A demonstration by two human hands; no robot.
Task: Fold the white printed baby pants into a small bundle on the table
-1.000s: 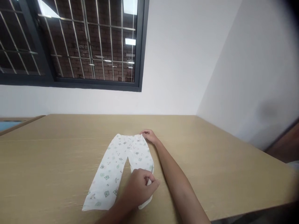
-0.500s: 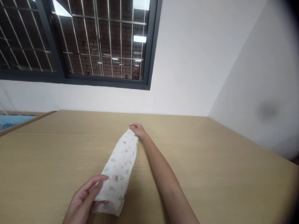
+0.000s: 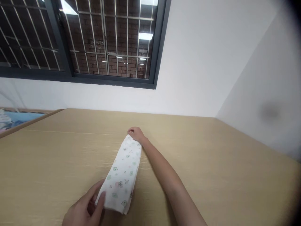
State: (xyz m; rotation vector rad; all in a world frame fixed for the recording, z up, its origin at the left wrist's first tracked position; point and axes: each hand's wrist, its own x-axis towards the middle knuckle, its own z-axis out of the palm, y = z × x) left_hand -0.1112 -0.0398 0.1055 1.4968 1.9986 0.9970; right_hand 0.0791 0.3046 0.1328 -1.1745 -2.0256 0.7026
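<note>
We had the white printed garment (image 3: 121, 175) in a long, narrow strip over the middle of the surface (image 3: 211, 172), slanting from far right to near left. Our left hand (image 3: 83, 208) held its near left corner in a narrow grip, thumb on top; our right hand (image 3: 136, 134) pinched the far end. The layers showed along the right edge and seemed loose, so an uneven pull between the two hands could have skewed them, and a slack near end could have sagged or creased. Our right forearm (image 3: 168, 175) crowded the right side. At far left, blue cloth (image 3: 27, 116) lay beyond a raised edge (image 3: 33, 123); a barred window (image 3: 113, 40) was set in the far wall (image 3: 199, 62).
</note>
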